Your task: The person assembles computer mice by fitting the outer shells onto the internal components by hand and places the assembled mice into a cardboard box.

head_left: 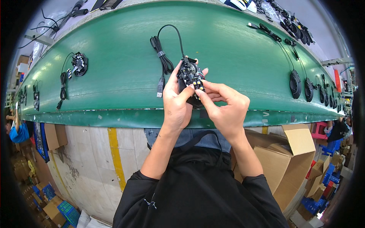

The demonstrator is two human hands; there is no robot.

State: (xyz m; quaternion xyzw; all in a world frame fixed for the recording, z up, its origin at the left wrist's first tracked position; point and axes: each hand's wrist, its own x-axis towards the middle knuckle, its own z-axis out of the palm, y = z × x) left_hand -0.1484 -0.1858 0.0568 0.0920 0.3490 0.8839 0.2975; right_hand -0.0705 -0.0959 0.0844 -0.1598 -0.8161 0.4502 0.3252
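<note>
Over the green belt's near edge, my left hand (176,102) is wrapped round an opened computer mouse (187,70), whose inner parts and circuitry lie bare. My right hand (228,104) has its thumb and index finger pinched on a small black circuit board (197,84) with pale yellow-white square parts. This board sits against the near end of the mouse, and my left thumb touches it too. From the far end of the mouse a black cable (175,27) arches up to a tied bundle (162,57), with its USB plug (160,88) resting on the belt.
Another opened mouse (79,64) lies to the left on the belt (125,41), beside its bundled cable (62,85). On the right, several dark mice (295,84) lie in a row with cables. An open cardboard box (279,163) stands below the belt at right.
</note>
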